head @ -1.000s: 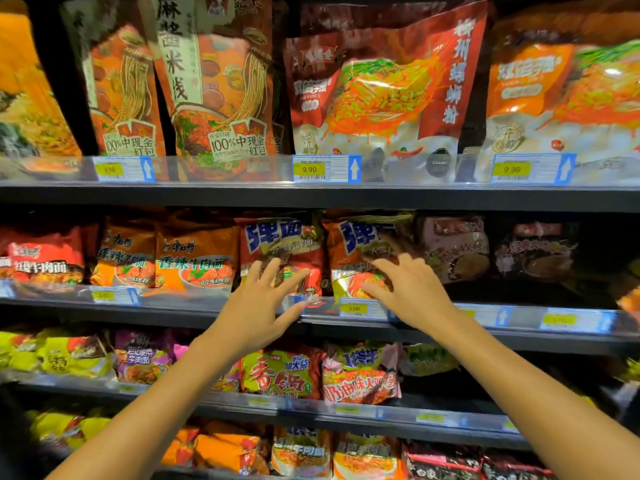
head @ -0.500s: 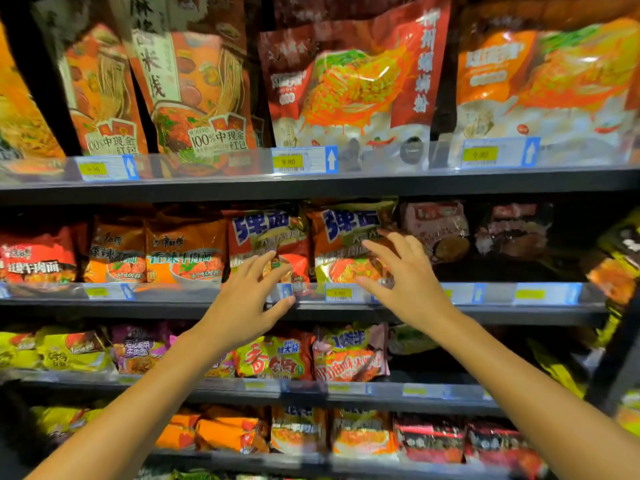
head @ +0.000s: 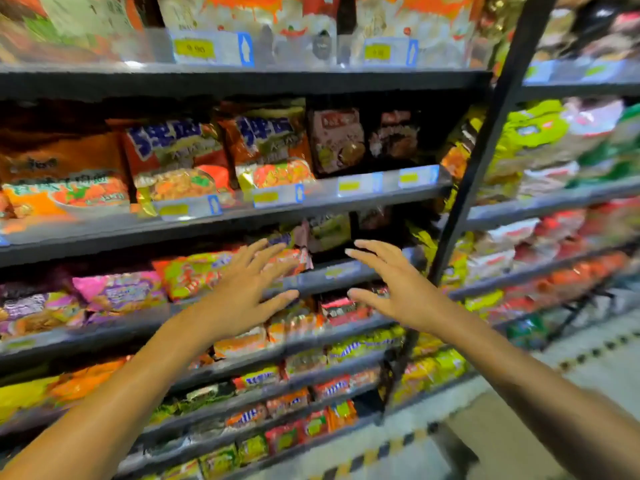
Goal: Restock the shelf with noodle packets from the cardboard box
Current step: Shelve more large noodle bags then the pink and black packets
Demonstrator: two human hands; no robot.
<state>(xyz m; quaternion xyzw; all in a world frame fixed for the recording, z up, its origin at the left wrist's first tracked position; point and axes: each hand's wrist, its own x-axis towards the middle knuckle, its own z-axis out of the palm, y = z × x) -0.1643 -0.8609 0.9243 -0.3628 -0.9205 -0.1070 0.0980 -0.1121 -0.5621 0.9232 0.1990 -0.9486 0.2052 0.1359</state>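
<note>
Orange noodle packets (head: 266,150) sit in the shelf (head: 346,199) row; cardboard box not in view. Left hand (head: 242,296) and right hand (head: 398,289) both empty, fingers spread, apart, hovering off the lower rows. Judged between placements; next move needs another packet from the box.

I see my left hand (head: 242,299) and right hand (head: 398,292) spread, holding nothing, in front of the dark metal shelf (head: 311,199) of colourful noodle packets (head: 173,161).
</note>
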